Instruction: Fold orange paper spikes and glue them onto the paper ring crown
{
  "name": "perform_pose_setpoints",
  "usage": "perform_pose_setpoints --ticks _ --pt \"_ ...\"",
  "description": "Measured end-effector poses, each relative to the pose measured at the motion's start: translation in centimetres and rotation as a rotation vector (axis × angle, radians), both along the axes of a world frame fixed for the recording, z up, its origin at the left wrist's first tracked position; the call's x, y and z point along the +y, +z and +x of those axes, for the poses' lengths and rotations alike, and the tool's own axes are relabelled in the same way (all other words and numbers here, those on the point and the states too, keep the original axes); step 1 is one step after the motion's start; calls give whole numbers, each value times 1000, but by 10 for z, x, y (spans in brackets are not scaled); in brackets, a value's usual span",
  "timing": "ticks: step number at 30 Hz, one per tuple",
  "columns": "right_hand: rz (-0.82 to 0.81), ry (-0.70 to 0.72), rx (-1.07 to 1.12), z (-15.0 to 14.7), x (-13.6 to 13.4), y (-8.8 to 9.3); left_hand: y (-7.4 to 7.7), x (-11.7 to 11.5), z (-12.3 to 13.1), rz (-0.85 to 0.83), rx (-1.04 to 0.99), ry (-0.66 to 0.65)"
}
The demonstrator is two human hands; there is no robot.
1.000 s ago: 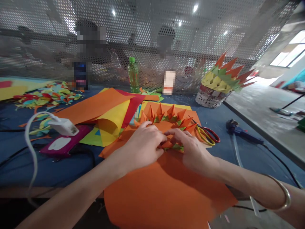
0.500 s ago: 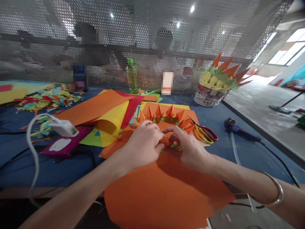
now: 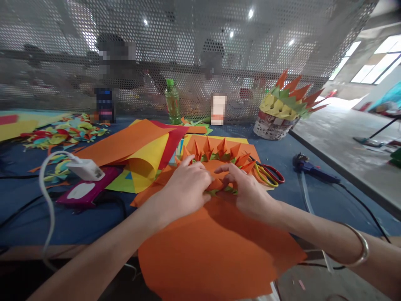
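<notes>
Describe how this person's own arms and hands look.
The left hand and right hand are ungloved, with no ring showing. No sleeves show. The right arm wears a thin, shiny, metallic bangle; the left arm is bare where it shows.

Your left hand (image 3: 188, 184) and right hand (image 3: 252, 192) partly hid the near side of the spiky ring (image 3: 222, 147); below your fingers, the orange sheet (image 3: 209, 255) ran out of view.
</notes>
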State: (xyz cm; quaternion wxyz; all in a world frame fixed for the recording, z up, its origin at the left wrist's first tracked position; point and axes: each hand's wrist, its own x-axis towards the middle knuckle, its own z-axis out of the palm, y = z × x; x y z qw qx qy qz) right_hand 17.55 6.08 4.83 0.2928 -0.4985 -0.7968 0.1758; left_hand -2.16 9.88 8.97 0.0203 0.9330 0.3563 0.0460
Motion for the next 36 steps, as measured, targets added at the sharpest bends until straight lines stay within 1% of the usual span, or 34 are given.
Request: perform_pose_setpoints --ticks 4,10,21,25,31,36 --pt "7 4 -21 -1 -2 1 -2 1 2 -3 -6 6" --pt "36 28 -82 0 -4 2 -3 1 2 -26 -31 -29" --pt "59 107 -210 -8 -6 4 -5 2 1 4 -51 -1" --pt "48 106 -227 -12 -5 4 -5 3 -1 5 -27 1" --pt "23 75 -235 -14 -3 6 -3 3 -1 -18 -1 -58" --pt "47 81 -218 -10 -7 10 -2 3 -6 50 -21 -47"
